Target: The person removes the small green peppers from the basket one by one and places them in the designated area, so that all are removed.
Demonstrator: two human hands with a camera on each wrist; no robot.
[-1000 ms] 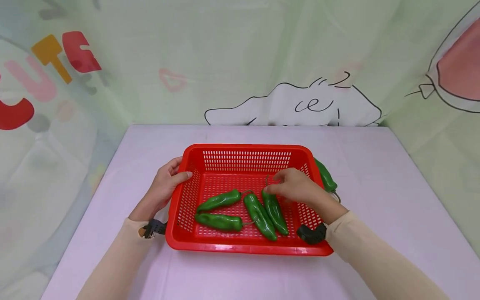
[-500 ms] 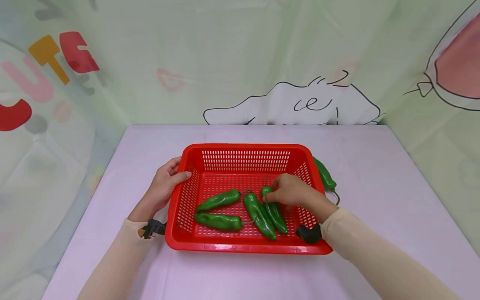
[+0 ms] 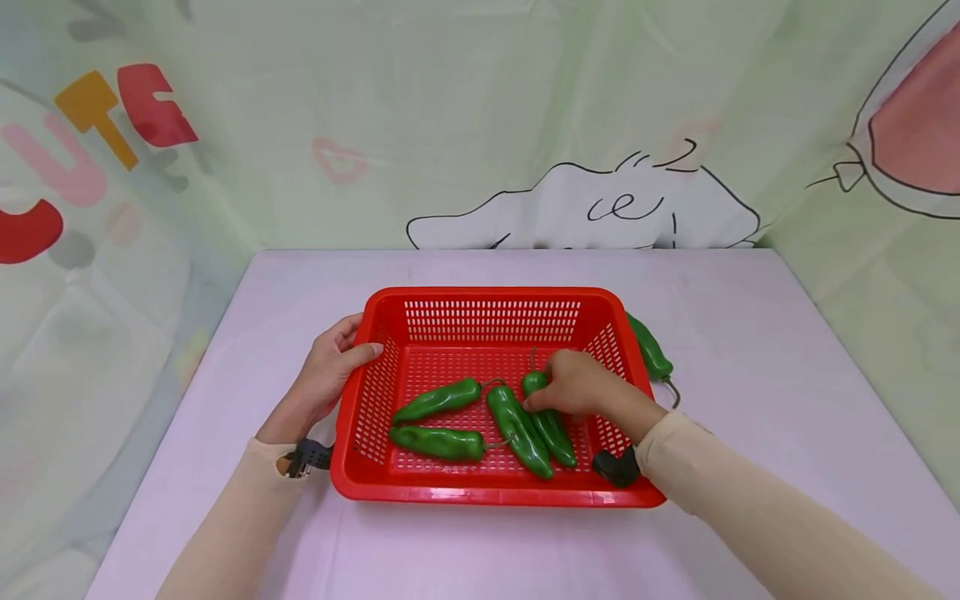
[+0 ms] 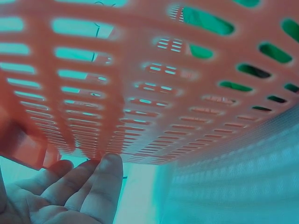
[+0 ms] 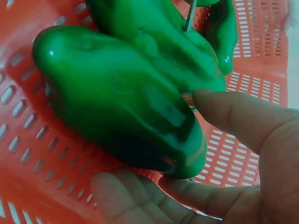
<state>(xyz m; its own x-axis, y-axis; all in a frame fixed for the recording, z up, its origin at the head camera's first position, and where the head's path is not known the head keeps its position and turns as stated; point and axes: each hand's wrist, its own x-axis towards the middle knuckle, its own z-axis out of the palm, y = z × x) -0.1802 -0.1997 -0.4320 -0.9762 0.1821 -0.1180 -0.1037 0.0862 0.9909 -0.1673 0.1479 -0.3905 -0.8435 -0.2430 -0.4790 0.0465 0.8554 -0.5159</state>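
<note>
A red plastic basket [image 3: 480,497] stands on the table with several green chili peppers lying in it. My left hand [image 3: 330,371] grips its left rim, thumb over the inside and fingers outside; the left wrist view shows those fingers [image 4: 100,186] against the outer wall. Inside the basket my right hand [image 3: 581,383] holds the rightmost green chili pepper [image 5: 121,102] near its stem end. The thumb lies on one side of it and the fingers on the other. Right beside it rests another green chili pepper [image 3: 517,433]; two more, one being this green chili pepper [image 3: 438,443], lie to the left.
One green chili pepper [image 3: 651,350] lies on the table outside the basket's right wall, partly hidden by it. A pale lilac cloth covers the table [image 3: 750,375]. Printed curtains [image 3: 450,108] hang behind and at the sides.
My right hand has lowered slightly onto the rightmost green chili pepper and its thumb and fingers have come around it. The left hand and basket stay where they were.
</note>
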